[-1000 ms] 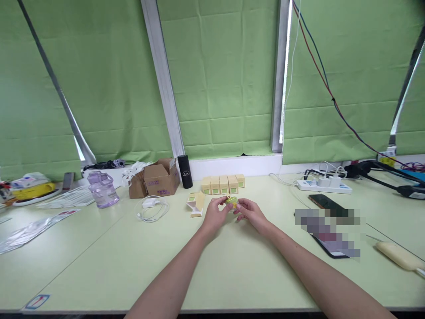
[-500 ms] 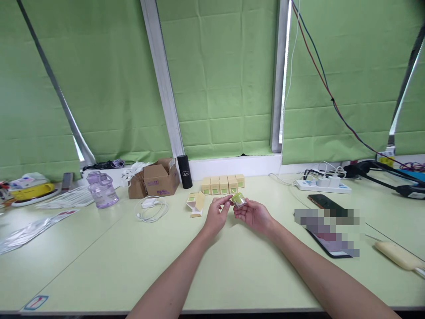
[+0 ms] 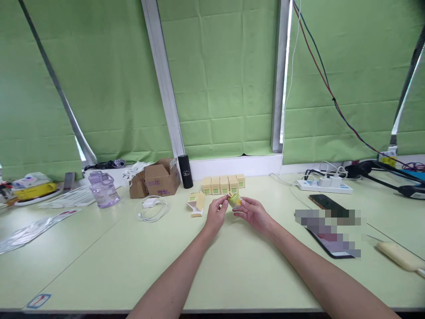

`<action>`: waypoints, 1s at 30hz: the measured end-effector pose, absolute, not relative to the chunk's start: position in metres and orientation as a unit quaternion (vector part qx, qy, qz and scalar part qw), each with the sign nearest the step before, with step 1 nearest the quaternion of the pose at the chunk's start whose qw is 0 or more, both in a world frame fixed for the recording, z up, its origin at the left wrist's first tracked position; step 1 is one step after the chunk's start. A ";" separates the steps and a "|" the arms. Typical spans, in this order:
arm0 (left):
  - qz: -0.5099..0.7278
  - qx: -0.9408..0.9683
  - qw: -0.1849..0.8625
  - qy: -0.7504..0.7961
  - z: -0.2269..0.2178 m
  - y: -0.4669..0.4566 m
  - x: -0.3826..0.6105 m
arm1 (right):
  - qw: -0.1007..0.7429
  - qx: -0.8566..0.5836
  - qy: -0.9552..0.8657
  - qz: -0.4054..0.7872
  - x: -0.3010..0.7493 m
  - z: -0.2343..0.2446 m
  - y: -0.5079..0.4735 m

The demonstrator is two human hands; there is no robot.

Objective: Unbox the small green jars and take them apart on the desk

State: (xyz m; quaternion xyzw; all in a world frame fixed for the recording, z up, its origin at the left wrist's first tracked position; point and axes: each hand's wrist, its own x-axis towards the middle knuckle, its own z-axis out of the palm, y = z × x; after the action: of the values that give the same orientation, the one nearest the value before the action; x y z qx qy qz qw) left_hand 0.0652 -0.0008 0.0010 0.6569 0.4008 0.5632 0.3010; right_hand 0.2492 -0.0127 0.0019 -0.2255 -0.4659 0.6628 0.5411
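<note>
My left hand (image 3: 216,213) and my right hand (image 3: 253,212) meet above the table, both pinching a small clear jar with a green label (image 3: 235,200). The fingers of each hand curl round it from its own side. Just behind the hands stands a row of several small cream boxes with green fronts (image 3: 223,184). An opened cream box (image 3: 196,203) lies on the table to the left of my left hand.
Pale green table (image 3: 109,261). A brown cardboard box (image 3: 160,179), black cylinder (image 3: 185,171), white cable (image 3: 152,208) and purple water bottle (image 3: 100,189) stand at left. Right: power strip (image 3: 324,185), dark phone (image 3: 323,202), a blurred-out item, cream object (image 3: 400,257).
The jar was turned between both hands, raised slightly in the right hand half a second ago, and now sits lower again between both sets of fingertips. The arms stayed in place.
</note>
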 end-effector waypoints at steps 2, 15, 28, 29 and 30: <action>0.570 0.648 0.313 0.397 0.002 0.000 0.065 | 0.556 -0.236 -0.466 0.647 0.248 0.001 -0.012; 0.576 0.630 0.319 0.411 0.004 0.002 0.065 | 0.635 -0.328 -0.543 0.441 0.238 -0.008 -0.005; 0.592 0.615 0.306 0.421 0.006 0.000 0.062 | 0.607 -0.310 -0.581 0.444 0.234 -0.008 -0.012; 0.592 0.617 0.298 0.425 0.005 -0.001 0.063 | 0.605 -0.313 -0.584 0.440 0.234 -0.009 -0.012; 0.590 0.619 0.287 0.430 0.005 -0.002 0.064 | 0.603 -0.316 -0.589 0.435 0.233 -0.009 -0.012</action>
State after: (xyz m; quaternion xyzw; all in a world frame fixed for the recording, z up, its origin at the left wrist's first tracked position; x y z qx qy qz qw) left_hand 0.0636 -0.0022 0.0051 0.6195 0.4301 0.5904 0.2874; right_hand 0.2331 -0.0125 -0.0091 -0.3158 -0.5892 0.4352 0.6031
